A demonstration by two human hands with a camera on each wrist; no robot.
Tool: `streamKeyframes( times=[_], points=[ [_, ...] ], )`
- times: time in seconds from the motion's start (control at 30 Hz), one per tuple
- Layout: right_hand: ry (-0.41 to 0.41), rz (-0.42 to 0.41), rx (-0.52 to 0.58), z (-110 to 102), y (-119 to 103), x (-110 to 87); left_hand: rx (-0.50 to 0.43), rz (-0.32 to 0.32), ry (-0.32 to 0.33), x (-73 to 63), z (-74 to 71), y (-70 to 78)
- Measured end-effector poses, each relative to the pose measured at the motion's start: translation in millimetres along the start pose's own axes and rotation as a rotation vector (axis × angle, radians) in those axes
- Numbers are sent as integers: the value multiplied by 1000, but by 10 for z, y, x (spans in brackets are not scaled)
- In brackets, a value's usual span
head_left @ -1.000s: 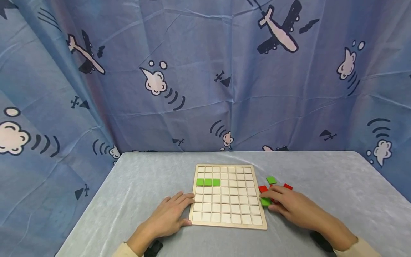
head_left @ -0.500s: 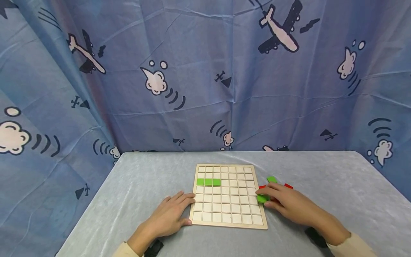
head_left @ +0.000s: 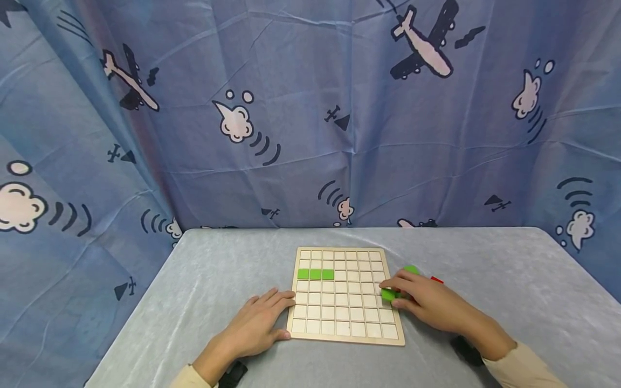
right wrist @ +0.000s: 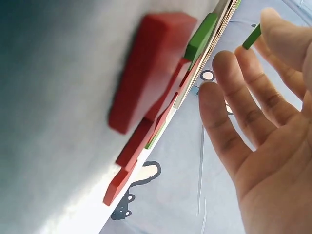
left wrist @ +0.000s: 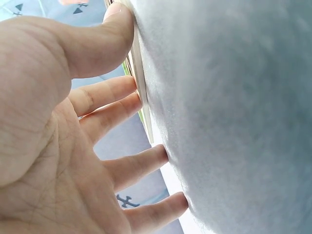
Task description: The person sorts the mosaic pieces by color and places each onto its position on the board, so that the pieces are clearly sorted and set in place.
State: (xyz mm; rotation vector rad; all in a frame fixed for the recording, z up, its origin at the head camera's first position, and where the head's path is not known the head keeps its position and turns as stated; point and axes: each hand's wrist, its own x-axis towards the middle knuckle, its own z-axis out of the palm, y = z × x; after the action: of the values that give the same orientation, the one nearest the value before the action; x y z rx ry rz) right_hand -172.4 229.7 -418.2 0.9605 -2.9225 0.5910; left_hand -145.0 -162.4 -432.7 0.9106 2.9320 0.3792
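- Currently, the right hand (head_left: 427,302) pinches a square green tile (right wrist: 252,36) between thumb and fingertips, holding it above the right border of the wooden grid board (head_left: 346,341).
- The left hand (head_left: 254,326) lies on the left side of the board, fingers loosely spread and gripping nothing; its thumb and some fingertips touch the board's edge.
- The two hands are well apart, with the board between them.
- Three inlaid green tiles (head_left: 315,274) sit side by side in the third row from the far edge, filling its three leftmost cells.
- Right of the board, partly hidden by the right hand in the head view, lie several red tiles (right wrist: 151,68), some overlapping, and loose green tiles (right wrist: 201,41).
- Everything rests on a pale grey tablecloth (head_left: 233,264).
- On the far side hangs a blue curtain (head_left: 291,70) printed with airplanes and clouds.
- Cream sleeves (head_left: 521,366) cover both forearms.
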Motion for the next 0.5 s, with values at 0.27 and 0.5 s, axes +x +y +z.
streamKeyframes(
  times=[0.27, 0.5],
  points=[
    [-10, -12, 15, -7, -16, 62, -7, -5, -6, -4, 2, -1],
    [-12, -51, 35, 6, -24, 132, -11, -9, -20, -1, 0, 2]
  ],
)
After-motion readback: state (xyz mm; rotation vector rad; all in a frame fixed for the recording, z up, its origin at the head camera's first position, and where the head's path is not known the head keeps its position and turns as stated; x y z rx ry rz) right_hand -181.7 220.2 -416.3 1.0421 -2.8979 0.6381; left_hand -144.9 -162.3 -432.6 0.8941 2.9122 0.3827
